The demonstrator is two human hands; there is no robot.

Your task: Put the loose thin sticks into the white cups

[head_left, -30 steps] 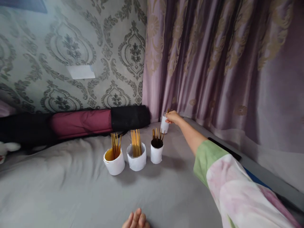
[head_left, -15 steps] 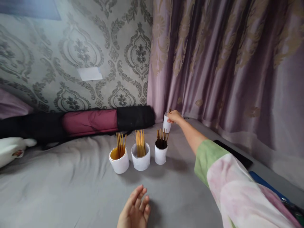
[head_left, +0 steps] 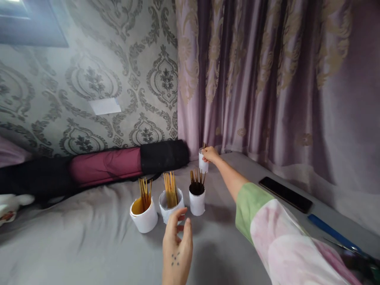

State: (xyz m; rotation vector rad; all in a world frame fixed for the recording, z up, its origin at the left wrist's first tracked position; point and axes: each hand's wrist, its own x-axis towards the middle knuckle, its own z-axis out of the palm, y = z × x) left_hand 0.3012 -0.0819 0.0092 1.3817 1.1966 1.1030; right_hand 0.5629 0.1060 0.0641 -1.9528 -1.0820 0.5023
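Observation:
My right hand [head_left: 210, 154] is stretched far forward, its fingers closed at the rim of a tall white container [head_left: 203, 165] by the curtain. Thin sticks [head_left: 204, 145] poke out of that container; its far side is hidden. My left hand [head_left: 178, 241] is raised near the front, empty, with thumb and fingers apart and curved. Just beyond it stands a white cup [head_left: 170, 213] holding yellowish sticks [head_left: 170, 190]. On its left is a white cup with a yellow inside [head_left: 144, 221], also with sticks. A narrower white cup with a dark inside [head_left: 197, 204] holds brown sticks, to the right.
A long black and maroon bag [head_left: 107, 166] lies along the patterned wall. Purple curtains [head_left: 237, 79] hang behind my right arm. On the grey sheet [head_left: 97, 253] at the right are a black phone [head_left: 285, 194] and a blue strip-like object [head_left: 332, 231]. A white plush-like thing [head_left: 12, 206] sits at the left edge.
My left hand has risen and moved forward toward the middle cup, turning its back to view. My right hand stays at the tall container. The view has shifted slightly up and right.

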